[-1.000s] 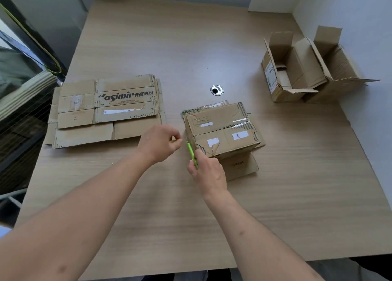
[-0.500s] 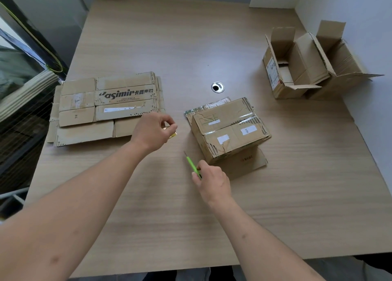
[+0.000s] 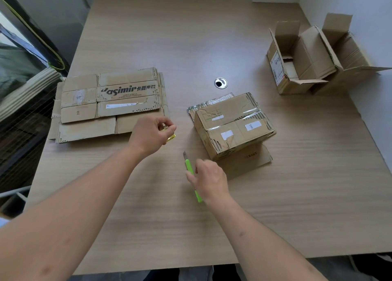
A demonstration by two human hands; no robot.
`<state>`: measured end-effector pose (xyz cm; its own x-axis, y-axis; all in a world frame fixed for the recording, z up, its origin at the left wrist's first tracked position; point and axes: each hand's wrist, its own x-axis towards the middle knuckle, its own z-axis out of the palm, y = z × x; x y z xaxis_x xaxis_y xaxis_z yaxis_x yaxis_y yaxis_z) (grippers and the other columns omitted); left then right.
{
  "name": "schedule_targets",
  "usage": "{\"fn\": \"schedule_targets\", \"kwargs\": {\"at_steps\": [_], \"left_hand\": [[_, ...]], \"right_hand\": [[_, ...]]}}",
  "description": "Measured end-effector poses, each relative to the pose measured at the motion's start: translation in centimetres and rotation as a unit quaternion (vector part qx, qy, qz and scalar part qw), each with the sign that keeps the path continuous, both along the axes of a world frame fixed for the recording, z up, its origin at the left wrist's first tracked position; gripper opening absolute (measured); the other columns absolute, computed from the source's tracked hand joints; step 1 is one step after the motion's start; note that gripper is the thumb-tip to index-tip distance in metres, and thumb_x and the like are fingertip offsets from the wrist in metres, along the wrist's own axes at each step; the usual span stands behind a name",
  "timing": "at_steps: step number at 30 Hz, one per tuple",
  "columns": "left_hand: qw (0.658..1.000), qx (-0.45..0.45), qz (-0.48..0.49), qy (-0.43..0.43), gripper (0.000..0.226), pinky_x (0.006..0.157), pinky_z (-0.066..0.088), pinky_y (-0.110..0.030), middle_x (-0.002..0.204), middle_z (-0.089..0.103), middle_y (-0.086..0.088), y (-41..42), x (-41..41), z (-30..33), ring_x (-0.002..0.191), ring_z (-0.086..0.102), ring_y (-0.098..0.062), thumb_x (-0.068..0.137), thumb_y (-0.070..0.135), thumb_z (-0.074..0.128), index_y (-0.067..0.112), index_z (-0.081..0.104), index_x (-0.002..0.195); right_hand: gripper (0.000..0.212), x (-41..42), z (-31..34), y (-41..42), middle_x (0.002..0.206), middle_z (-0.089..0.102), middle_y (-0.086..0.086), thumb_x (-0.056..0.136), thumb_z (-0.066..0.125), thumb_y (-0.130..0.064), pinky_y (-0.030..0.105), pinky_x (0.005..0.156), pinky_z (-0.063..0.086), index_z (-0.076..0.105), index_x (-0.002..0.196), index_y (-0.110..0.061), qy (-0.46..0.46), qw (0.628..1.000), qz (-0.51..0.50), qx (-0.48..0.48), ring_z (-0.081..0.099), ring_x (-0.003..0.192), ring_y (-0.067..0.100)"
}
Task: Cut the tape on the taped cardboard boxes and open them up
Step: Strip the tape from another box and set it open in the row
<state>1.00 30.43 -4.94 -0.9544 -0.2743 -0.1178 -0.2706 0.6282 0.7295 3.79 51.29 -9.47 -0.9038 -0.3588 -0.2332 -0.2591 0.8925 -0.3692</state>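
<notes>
A taped cardboard box (image 3: 233, 127) with white labels stands mid-table on a flattened piece of cardboard (image 3: 252, 159); clear tape runs along its top seam. My right hand (image 3: 210, 181) is just in front of the box's near corner and holds a green utility knife (image 3: 189, 168) low over the table, blade tip pointing away from me. My left hand (image 3: 150, 134) hovers left of the box, fingers curled, pinching a small shiny yellow scrap (image 3: 170, 137). Neither hand touches the box.
A stack of flattened cartons (image 3: 110, 104) lies at the left. Two opened boxes (image 3: 297, 57) (image 3: 347, 53) stand at the far right by the wall. A round cable hole (image 3: 220, 82) sits behind the taped box. A window and rail run along the table's left edge.
My right hand drew the knife back from the box's near-left corner toward me and lowered it. My left hand moved left and now pinches a yellow scrap.
</notes>
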Motion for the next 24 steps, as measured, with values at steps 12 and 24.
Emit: {"fn": "schedule_targets", "kwargs": {"at_steps": [12,24], "left_hand": [[0.999,0.023,0.011,0.032,0.012,0.057,0.039,-0.025,0.051,0.065,0.0,0.0,-1.7,-0.8,0.045,0.052,-0.005,0.092,0.028,0.076,0.024,0.076,0.081],[0.996,0.078,-0.007,0.039,0.011,0.06,0.046,-0.031,0.051,0.064,-0.001,1.2,-2.4,-0.5,0.049,0.055,-0.012,0.092,0.028,0.077,0.022,0.078,0.084]], "right_hand": [[0.065,-8.1,1.5,-2.1,0.118,0.053,0.008,0.093,0.069,-0.044,0.036,0.074,0.043,0.038,0.145,-0.022,0.11,0.981,-0.148,0.053,0.059,0.105,0.029],[0.065,-9.6,-0.1,1.0,0.096,0.053,0.01,0.081,0.081,-0.015,0.039,0.073,0.046,0.061,0.138,-0.036,0.227,0.969,-0.088,0.051,0.053,0.081,0.031]]}}
